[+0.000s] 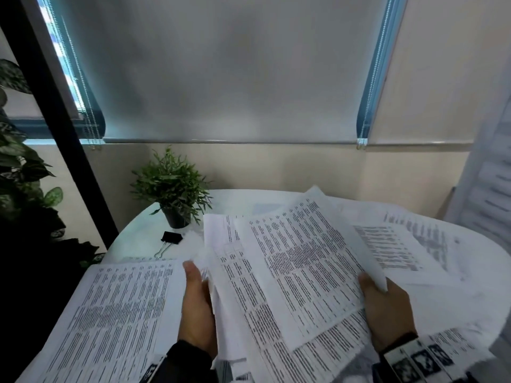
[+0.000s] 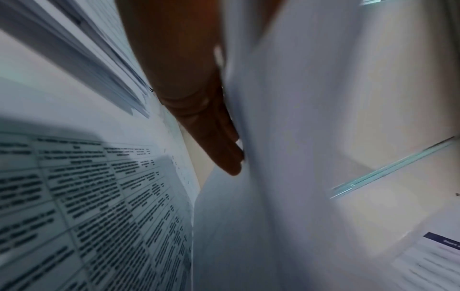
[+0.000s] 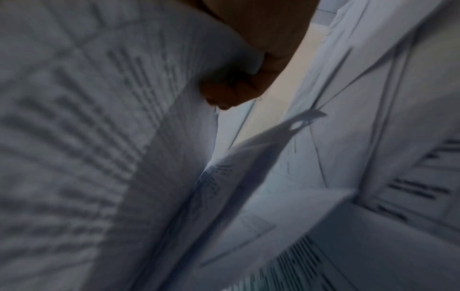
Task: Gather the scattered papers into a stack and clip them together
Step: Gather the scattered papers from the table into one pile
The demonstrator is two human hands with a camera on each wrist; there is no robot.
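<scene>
Papers are only partly gathered: left of the held bundle [image 1: 290, 277] a loose sheet [image 1: 116, 313] still lies flat, with the binder clip [image 1: 171, 239] unused beyond it. The left hand [image 1: 197, 313] grips the bundle's left edge. The right hand [image 1: 387, 310] pinches its right edge, and more sheets [image 1: 409, 244] lie to the right, so squaring and clipping remain.

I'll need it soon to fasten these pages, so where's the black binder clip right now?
In the head view, the black binder clip lies on the white table, far left, just in front of the potted plant.
</scene>
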